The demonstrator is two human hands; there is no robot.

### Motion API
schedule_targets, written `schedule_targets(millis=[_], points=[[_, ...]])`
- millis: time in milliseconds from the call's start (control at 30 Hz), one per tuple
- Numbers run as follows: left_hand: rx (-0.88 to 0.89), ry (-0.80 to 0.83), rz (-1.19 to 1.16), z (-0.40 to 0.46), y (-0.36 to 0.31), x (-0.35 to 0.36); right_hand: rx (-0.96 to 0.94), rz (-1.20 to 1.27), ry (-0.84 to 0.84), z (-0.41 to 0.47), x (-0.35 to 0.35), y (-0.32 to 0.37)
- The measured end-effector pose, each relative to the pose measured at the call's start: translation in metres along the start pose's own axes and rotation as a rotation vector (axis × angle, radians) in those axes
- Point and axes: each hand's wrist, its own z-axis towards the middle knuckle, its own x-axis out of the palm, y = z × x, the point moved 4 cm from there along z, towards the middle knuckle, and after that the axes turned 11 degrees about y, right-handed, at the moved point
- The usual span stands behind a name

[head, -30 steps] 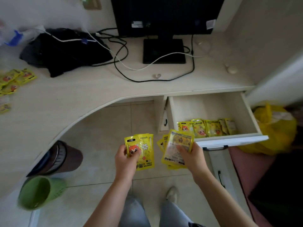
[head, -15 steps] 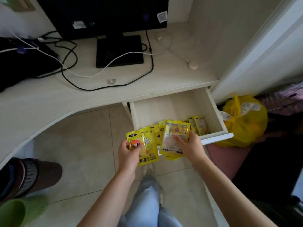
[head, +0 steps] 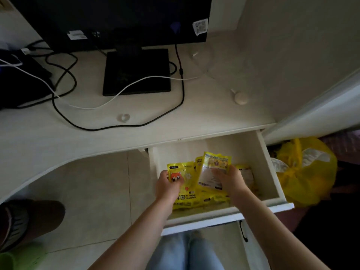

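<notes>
An open white drawer (head: 263, 151) juts out below the desk at centre right. My left hand (head: 167, 187) grips a yellow hand-warmer packet (head: 187, 180) with a cartoon face, held over the drawer's left part. My right hand (head: 231, 181) holds a small stack of yellow packets (head: 213, 168), its top one showing the pale back side, over the drawer's middle. Several more yellow packets (head: 210, 200) lie along the drawer's front, partly hidden by my hands.
A black monitor (head: 116, 18) on a black base (head: 136, 73) stands on the white desk (head: 97, 137), with black and white cables (head: 120, 90) looping across it. A yellow plastic bag (head: 307, 172) sits right of the drawer. A brown bin (head: 29, 221) stands at the lower left.
Both hands have moved forward from in front of the drawer to over its inside, still holding their packets. The view has shifted right and closer to the drawer.
</notes>
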Motion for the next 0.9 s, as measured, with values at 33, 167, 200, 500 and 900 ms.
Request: schedule_targets(millis=[33, 167, 200, 500, 900], points=[[-0.022, -0.003, 0.026, 0.009, 0.001, 0.003, 0.032, 0.000, 0.005, 0.011, 0.001, -0.003], [-0.064, -0.063, 0.081, 0.038, 0.001, 0.009, 0.107, -0.005, 0.029, 0.049, 0.002, -0.013], [-0.070, -0.086, 0.089, 0.045, 0.000, 0.010, 0.133, -0.004, 0.037, 0.058, 0.003, -0.016], [-0.136, -0.171, -0.011, 0.103, 0.004, 0.014, 0.143, 0.066, 0.116, 0.126, 0.031, -0.018], [-0.129, -0.220, 0.128, 0.117, 0.019, 0.010, 0.041, -0.365, 0.213, 0.139, 0.037, -0.009]])
